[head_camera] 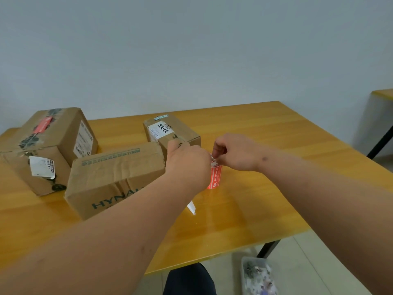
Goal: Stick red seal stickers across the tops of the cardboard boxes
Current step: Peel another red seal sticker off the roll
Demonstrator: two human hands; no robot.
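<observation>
Forearms: both reach out from the bottom edge over the yellow wooden table (pixel 265 133) and meet just right of the HYNA-printed box (pixel 114 177).
Red seal sticker: a red seal sticker strip (pixel 215 176) hangs upright between the two hands, its lower end just above the table, beside the HYNA-printed box's right end.
Right hand: the right hand (pixel 234 152) is knuckles-up with curled fingers, pinching the strip's top edge.
Left hand: the left hand (pixel 188 162) shows its back to the camera, fingers folded toward the strip; it seems to hold the strip or its backing, but the fingertips are hidden, so I cannot tell.
Backing: a white sliver (pixel 191 207) pokes out below the left wrist, probably peeled liner.
Step, as I judge it: peeling a sticker free before laying it on a box.
HYNA-printed box: no red seal on its top.
BAHA-labelled box (pixel 170 130): behind the HYNA-printed box, also bare of a seal.
Large box (pixel 49 143): left of the HYNA-printed box; a red seal (pixel 43 124) already lies across its top.
Risks: the freed strip could curl and stick to itself or to a finger; a hasty pull might tear it; laid crooked, it would miss the flap seam.
Floor: a clear bin of scraps (pixel 258 275) sits below the table edge, nearer the camera than the HYNA-printed box.
</observation>
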